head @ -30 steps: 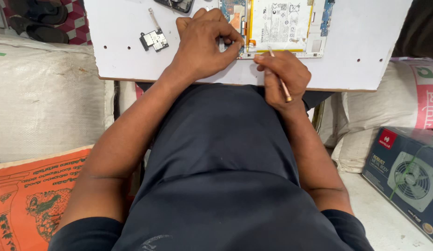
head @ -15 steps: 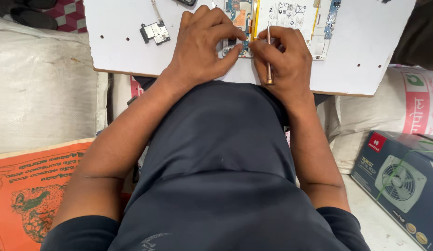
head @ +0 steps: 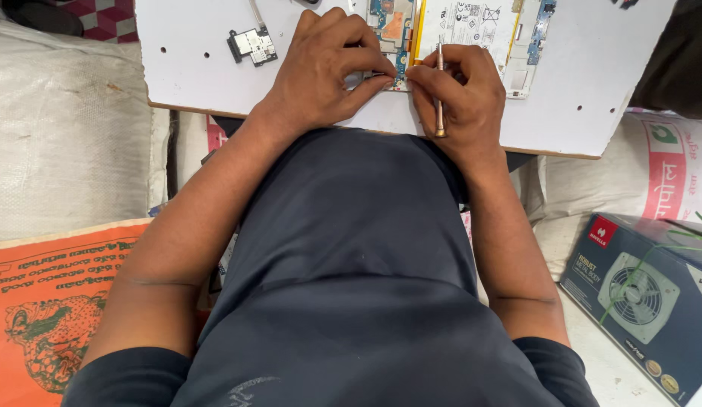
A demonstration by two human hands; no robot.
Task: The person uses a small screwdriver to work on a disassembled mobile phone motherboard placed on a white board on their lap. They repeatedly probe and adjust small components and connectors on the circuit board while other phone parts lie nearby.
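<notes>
On the tabletop the opened device lies at the far edge, with both hands meeting on its near side: left hand left of right hand (which holds a screwdriver). A small circuit module lies well left. A fan carton sits on the floor, lower right.
</notes>
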